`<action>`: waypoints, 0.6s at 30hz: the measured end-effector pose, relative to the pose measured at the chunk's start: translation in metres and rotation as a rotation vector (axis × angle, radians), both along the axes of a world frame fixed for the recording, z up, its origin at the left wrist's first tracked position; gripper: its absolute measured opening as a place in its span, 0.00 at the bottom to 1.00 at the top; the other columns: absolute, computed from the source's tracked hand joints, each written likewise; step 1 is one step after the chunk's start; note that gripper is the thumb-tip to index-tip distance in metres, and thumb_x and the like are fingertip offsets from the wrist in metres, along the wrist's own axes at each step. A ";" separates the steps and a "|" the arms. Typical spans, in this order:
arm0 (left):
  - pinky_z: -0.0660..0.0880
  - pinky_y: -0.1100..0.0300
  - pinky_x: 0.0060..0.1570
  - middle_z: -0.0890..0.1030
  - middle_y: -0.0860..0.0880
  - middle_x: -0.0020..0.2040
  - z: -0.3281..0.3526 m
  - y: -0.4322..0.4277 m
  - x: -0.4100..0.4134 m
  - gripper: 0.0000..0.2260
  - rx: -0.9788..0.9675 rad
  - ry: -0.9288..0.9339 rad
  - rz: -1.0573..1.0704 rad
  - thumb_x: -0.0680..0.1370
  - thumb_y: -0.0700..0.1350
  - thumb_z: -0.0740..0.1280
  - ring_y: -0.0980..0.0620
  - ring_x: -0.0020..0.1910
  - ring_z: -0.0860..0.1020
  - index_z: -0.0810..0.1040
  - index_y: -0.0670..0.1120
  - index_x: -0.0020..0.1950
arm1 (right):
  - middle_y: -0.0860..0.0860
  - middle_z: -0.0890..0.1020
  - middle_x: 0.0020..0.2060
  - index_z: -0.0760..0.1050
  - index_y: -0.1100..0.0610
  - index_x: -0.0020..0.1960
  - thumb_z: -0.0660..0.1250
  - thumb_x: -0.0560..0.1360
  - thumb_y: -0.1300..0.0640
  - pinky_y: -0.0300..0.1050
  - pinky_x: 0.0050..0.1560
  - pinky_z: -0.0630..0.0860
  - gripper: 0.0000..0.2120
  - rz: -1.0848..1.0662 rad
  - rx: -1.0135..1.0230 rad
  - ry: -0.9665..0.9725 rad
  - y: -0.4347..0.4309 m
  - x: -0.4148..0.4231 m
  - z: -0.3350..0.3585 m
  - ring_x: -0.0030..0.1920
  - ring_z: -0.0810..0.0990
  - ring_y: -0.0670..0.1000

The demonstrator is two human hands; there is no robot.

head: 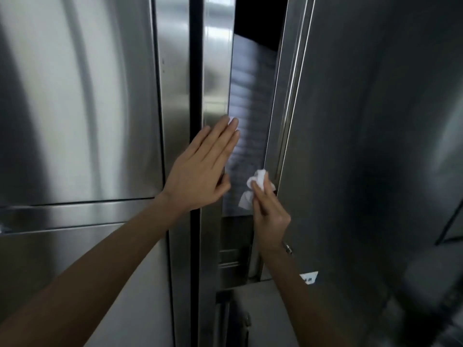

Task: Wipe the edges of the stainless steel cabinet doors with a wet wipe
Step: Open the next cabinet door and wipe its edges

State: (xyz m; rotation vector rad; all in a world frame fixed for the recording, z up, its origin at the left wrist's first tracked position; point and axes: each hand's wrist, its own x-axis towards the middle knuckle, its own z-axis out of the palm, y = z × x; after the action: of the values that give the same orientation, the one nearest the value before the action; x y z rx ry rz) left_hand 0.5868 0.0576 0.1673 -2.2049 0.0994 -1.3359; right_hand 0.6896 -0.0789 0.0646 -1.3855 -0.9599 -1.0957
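Two bare forearms come in from the lower edge of the frame, one from the lower left and one from the lower middle. On the wrist of the right arm there is a small metal band (287,247).

The right hand (269,211), just below the centre of the frame, has its fingers curled around a crumpled white wet wipe (258,180) and presses it against the inner edge of the right cabinet door (363,146). This door stands a little open and fills the right half of the frame. Below the wipe there is a white patch on the shiny panel; I cannot tell if it is part of the wipe or a reflection.

The left hand (198,176), in the centre, is flat with straight fingers and rests on the vertical steel strip (215,71) between the doors. It holds nothing.

Low on the right door is a small white label (310,277).

Farther back, a black seal (196,71) runs vertically beside the strip. The left cabinet door (75,96) fills the upper left. At the top centre the gap (260,16) between the doors is dark.
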 end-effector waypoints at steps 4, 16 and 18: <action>0.46 0.49 0.77 0.54 0.40 0.78 -0.057 -0.001 -0.007 0.31 0.088 0.113 0.015 0.76 0.48 0.56 0.45 0.78 0.51 0.56 0.37 0.77 | 0.54 0.77 0.61 0.80 0.60 0.57 0.67 0.76 0.64 0.37 0.63 0.71 0.10 0.030 -0.037 0.064 -0.007 -0.001 -0.016 0.60 0.78 0.49; 0.47 0.49 0.77 0.58 0.39 0.78 -0.071 0.001 -0.005 0.28 0.165 0.134 0.033 0.79 0.47 0.51 0.44 0.78 0.54 0.57 0.37 0.77 | 0.61 0.76 0.59 0.79 0.62 0.56 0.64 0.75 0.63 0.30 0.64 0.67 0.12 -0.051 -0.138 0.209 -0.015 -0.025 -0.115 0.59 0.77 0.52; 0.47 0.48 0.77 0.59 0.39 0.77 -0.070 0.001 -0.005 0.28 0.172 0.134 0.032 0.79 0.47 0.49 0.44 0.78 0.55 0.57 0.37 0.77 | 0.61 0.81 0.54 0.80 0.56 0.56 0.63 0.74 0.61 0.30 0.60 0.70 0.12 -0.027 -0.162 0.278 -0.020 -0.030 -0.123 0.54 0.80 0.53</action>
State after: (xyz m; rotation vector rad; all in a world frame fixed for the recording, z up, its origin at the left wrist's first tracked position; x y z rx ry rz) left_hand 0.5817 0.0585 0.0972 -2.1389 0.2192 -1.1184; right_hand 0.6600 -0.0991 -0.0579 -1.6375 -0.8418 -0.8304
